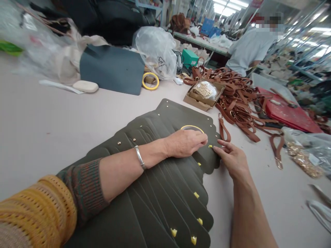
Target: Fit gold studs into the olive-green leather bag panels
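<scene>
Fanned stack of dark green leather panels [160,193] lies on the table [51,127]. Left hand [184,143] rests clenched on the stack's far end, pinching a small yellow tab [210,146]. Right hand [232,158] (fingers loose, grasping nothing) touches the stack's right edge. No legible writing.

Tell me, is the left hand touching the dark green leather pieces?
Touching. The head view shows the left hand resting on the fanned dark green leather pieces, fingertips pressed down.
</scene>
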The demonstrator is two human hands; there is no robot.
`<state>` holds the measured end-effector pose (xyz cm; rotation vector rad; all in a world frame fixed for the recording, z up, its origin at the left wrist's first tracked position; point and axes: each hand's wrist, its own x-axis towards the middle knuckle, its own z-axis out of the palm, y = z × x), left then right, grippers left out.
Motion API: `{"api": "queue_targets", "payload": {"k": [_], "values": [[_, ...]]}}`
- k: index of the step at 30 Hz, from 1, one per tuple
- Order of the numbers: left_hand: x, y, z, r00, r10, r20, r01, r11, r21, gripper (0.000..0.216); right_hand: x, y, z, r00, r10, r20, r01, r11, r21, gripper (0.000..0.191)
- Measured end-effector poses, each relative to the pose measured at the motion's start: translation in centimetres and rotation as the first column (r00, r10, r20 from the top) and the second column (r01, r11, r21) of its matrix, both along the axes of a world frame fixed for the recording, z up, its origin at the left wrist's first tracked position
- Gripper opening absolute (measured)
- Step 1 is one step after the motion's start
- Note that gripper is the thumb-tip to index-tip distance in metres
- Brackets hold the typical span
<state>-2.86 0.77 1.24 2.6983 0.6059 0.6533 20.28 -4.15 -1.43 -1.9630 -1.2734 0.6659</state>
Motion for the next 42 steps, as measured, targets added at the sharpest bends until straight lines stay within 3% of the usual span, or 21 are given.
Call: {"api": "queue_targets", "payload": {"k": [2,4,6,8,13,17,19,24,33,42], "values": [[0.1,0.0,-0.1,1.0,-0.003,0.004,0.003,1.0,-0.031,0.012,-0.4,-0.5,0.6,0.998,0.043,-0.049,-0.046,0.997,-0.055,0.062],[0.2,0.1,-0.2,1.0,0.004,-0.002,-0.004,0.998,-0.068,0.012,-0.6,-1.2,1.4,0.981,0.166,-0.104,-0.181,0.971,-0.156,0.058],[0.2,0.1,-0.2,1.0,0.012,-0.019,-0.014,0.996,-0.091,0.012,-0.6,-1.9,2.0,0.94,0.297,-0.17,-0.334,0.906,-0.26,0.055],[0.2,0.1,-0.1,0.999,0.006,-0.043,-0.01,0.994,-0.105,0.012,-0.5,-2.3,2.3,0.918,0.348,-0.193,-0.395,0.853,-0.341,0.055],[0.1,-0.1,0.2,0.988,-0.036,-0.15,0.017,0.992,-0.129,0.011,0.0,-1.9,2.3,0.945,0.294,-0.142,-0.326,0.875,-0.358,0.05],[0.2,-0.1,0.1,0.979,-0.043,-0.2,0.021,0.993,-0.112,0.01,-0.3,-1.7,2.4,0.953,0.299,0.057,-0.274,0.924,-0.269,0.032],[0.2,-0.1,0.1,0.979,-0.041,-0.2,0.019,0.994,-0.109,0.011,-0.7,-1.8,2.6,0.943,0.318,0.097,-0.283,0.92,-0.272,0.028],[0.2,-0.1,0.0,0.979,-0.044,-0.199,0.02,0.993,-0.12,0.01,-1.9,-1.9,2.0,0.952,0.306,0.014,-0.275,0.875,-0.4,0.023],[0.1,-0.2,0.2,0.987,-0.053,-0.153,0.033,0.991,-0.128,0.011,-1.7,-1.8,2.2,0.943,0.232,-0.237,-0.312,0.861,-0.401,0.026],[0.3,-0.7,0.3,0.993,-0.065,-0.097,0.053,0.991,-0.12,0.018,-1.7,-1.5,1.5,0.949,0.295,-0.11,-0.313,0.842,-0.439,0.016]]}}
